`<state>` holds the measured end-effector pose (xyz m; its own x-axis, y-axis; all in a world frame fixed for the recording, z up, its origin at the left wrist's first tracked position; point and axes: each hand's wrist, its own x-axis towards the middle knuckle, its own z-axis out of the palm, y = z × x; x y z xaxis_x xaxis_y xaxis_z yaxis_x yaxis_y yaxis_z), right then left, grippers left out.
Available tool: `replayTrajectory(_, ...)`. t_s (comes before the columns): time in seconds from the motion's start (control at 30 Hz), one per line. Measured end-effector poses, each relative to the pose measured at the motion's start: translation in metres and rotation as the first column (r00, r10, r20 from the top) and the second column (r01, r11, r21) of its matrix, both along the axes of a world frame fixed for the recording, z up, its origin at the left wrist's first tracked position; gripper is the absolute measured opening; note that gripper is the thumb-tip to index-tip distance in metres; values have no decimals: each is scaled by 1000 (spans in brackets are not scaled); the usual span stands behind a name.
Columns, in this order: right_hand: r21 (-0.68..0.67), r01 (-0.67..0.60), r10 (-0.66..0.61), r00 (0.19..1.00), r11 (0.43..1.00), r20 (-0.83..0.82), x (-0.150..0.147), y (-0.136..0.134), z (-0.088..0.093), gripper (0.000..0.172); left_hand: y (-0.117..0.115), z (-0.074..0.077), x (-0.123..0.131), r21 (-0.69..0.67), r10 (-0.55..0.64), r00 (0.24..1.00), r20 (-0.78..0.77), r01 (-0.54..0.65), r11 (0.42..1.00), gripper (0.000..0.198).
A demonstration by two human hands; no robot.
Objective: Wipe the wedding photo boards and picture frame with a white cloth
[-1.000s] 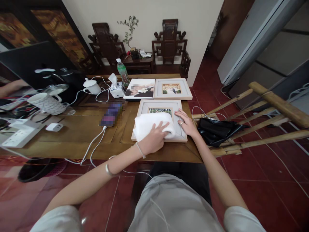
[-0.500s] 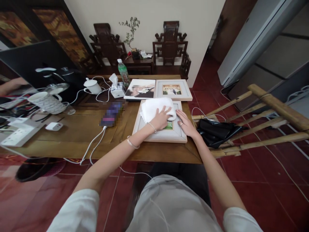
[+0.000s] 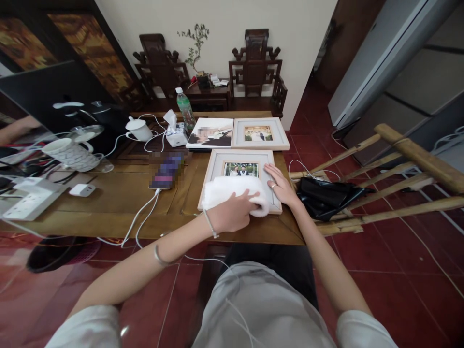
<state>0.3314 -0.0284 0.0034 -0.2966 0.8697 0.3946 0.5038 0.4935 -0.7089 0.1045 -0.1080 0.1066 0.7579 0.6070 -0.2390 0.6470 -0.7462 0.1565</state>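
Note:
A picture frame (image 3: 212, 169) with a pale mat and a photo of two people lies flat at the table's front edge. Folded over its lower half is a white towel (image 3: 224, 188), which covers part of the photo. My left hand (image 3: 234, 211) presses on the towel near the frame's front edge, its fingers curled on the cloth. Against the frame's right side rests my right hand (image 3: 281, 186), fingers stretched out, with a ring on one finger. Behind lie a second frame (image 3: 281, 137) and a large photo print (image 3: 213, 133), side by side.
A charging phone (image 3: 166, 171), tissue box (image 3: 177, 135), green-labelled bottle (image 3: 186, 108), lidded cup (image 3: 139, 129) and patterned mug (image 3: 68, 153) stand to the left. A power strip (image 3: 32, 198) lies among cables. Right of the table, a bamboo chair (image 3: 409, 210) bears a black bag (image 3: 326, 198). Another person's arm (image 3: 18, 130) shows far left.
My left hand has drawn the towel toward me, from the frame's upper part to its lower part, uncovering the photo's top. My right hand stays at the right side.

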Motion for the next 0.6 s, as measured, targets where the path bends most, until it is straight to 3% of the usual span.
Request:
replayTrajectory(0.13, -35, 15, -16, 1000, 999, -24, 0, -3, 3, 52, 39, -22, 19, 135, 145, 989, 12, -145, 980, 54)
replayTrajectory(0.23, -71, 62, -66, 996, 996, -54, -2, -6, 7, 54, 76, -33, 32, 236, 152, 985, 86, -169, 957, 54)
replayTrajectory(0.33, -70, 103, -109, 990, 992, -90, -4, -9, 11, 59, 96, -38, 41, 268, 138, 985, 104, -162, 950, 56)
replayTrajectory(0.43, -58, 124, -130, 986, 991, -101, -7, -13, 14, 61, 90, -35, 46, 250, 106, 992, 73, -121, 961, 55)
replayTrajectory(0.6, -56, 98, -106, 982, 994, -155, -9, -14, 17, 57, 49, -24, 42, 173, 57, 998, 12, -59, 983, 53)
